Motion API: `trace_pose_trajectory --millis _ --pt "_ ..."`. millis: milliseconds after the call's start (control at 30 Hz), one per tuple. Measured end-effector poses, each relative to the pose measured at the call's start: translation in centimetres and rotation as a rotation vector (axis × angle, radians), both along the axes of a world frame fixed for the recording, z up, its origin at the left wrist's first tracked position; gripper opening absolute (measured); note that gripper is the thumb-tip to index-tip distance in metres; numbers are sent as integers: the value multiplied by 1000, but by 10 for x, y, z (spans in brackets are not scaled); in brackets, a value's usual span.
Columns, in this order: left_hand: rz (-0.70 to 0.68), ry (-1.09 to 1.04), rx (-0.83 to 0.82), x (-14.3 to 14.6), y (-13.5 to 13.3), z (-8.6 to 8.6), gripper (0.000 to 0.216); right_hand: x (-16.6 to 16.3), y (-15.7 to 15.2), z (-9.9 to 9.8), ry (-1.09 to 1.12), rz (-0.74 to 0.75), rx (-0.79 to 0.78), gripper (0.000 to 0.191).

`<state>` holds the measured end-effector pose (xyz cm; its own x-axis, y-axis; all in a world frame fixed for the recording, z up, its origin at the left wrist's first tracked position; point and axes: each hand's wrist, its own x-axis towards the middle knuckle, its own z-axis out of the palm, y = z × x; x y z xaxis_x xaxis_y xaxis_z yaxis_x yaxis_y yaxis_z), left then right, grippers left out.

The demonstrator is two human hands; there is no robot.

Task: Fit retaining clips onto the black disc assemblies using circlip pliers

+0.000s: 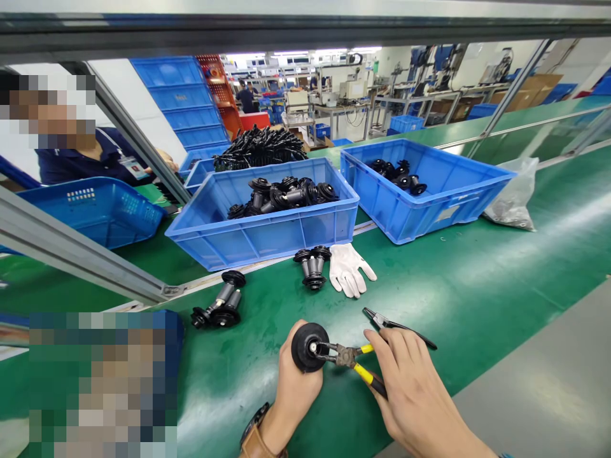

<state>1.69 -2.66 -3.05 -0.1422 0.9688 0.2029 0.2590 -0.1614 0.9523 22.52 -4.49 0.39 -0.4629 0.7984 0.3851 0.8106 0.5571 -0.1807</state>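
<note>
My left hand (296,385) is closed around a black part with a round disc-shaped end (301,354), which faces up with a pale centre. Its lower portion is hidden by my fingers. In my right hand (413,381) are snap-ring pliers (345,356) with yellow and black handles. Their jaws reach over the disc and the tips are at its centre; whether they grip a ring is too small to tell. A second pair of pliers (409,334) lies on the green bench just beyond my right hand.
Several similar black parts (312,270) lie on the bench beside a white glove (351,270). Behind stand a blue bin (267,238) and another blue bin (429,219), both holding black parts. A clear plastic bag (518,197) sits rightward. A person (71,156) is across the frame.
</note>
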Motion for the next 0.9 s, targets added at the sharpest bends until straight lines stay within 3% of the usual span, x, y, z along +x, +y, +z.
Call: trace_pose_trajectory --millis 167,500,900 --pt "1 13 -4 0 -1 0 15 0 -2 -1 -1 3 9 55" --pt "24 -28 -2 1 0 -1 9 -9 0 -3 10 -30 -9 27" --pt "57 -13 24 0 1 -5 10 -10 1 -12 51 -33 -5 25"
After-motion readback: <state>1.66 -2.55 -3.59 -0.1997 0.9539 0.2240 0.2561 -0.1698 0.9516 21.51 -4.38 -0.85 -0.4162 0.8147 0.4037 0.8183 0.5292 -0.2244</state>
